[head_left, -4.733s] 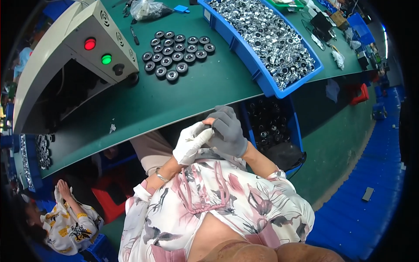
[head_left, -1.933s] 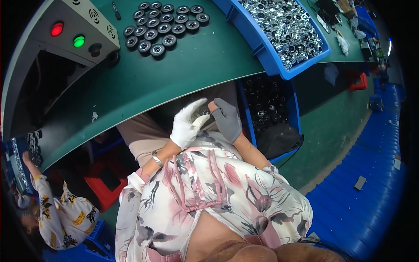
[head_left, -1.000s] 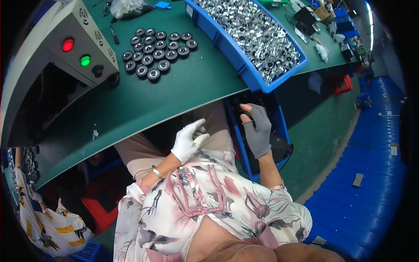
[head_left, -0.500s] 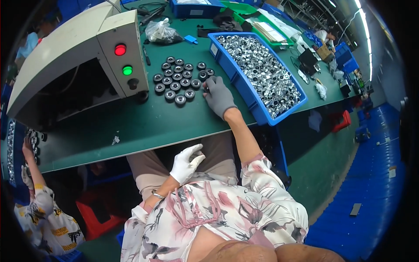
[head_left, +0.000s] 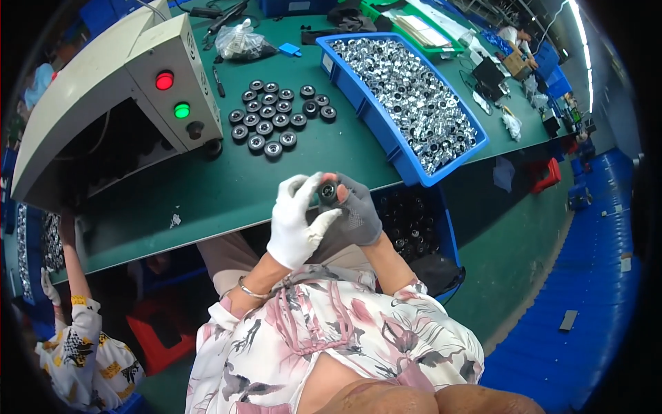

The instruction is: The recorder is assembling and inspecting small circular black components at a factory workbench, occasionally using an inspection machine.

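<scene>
Both hands up at near edge of surface (head_left: 227, 200), sharing one small black ring (head_left: 327, 192). Left hand (head_left: 295, 224), white glove, fingers pinched on ring from left; right hand (head_left: 355, 215), grey glove, fingers wrapped on it from right. Ring hangs in air past surface edge, so a slip likely sends it into lap or dark bin (head_left: 414, 221) below. Farther out: cluster of black rings (head_left: 276, 123) on surface, elbow swing could scatter them. Blue tray (head_left: 476, 148) of shiny parts far right.
</scene>
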Demonstrator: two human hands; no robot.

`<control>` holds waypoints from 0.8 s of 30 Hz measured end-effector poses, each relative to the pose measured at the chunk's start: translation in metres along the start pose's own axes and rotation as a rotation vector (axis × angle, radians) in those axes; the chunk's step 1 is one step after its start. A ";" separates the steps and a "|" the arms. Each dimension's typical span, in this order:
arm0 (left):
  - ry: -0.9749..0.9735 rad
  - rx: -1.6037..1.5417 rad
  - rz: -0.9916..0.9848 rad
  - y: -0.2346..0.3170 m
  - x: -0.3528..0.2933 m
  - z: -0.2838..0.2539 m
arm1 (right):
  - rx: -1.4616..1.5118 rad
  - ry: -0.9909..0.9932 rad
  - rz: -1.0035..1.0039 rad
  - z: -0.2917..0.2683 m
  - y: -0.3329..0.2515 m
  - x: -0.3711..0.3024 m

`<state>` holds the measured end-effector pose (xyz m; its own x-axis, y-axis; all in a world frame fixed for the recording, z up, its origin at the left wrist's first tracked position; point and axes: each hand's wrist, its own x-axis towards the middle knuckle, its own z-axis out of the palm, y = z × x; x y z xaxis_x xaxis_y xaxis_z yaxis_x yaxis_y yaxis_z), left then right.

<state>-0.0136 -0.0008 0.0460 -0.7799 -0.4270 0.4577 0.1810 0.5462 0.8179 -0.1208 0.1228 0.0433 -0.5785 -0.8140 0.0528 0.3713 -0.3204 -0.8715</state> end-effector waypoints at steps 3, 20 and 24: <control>-0.017 0.041 0.062 -0.002 0.004 0.011 | 0.173 -0.034 0.030 -0.001 0.014 -0.005; -0.123 0.033 0.032 -0.006 -0.022 0.002 | 0.206 0.034 0.308 -0.003 0.020 -0.040; -0.121 -0.006 -0.004 -0.015 -0.043 0.004 | 0.189 0.010 0.366 0.001 0.028 -0.056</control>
<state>0.0152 0.0120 0.0122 -0.8472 -0.3392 0.4090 0.1805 0.5402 0.8220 -0.0773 0.1588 0.0168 -0.3904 -0.8862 -0.2494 0.6804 -0.0953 -0.7266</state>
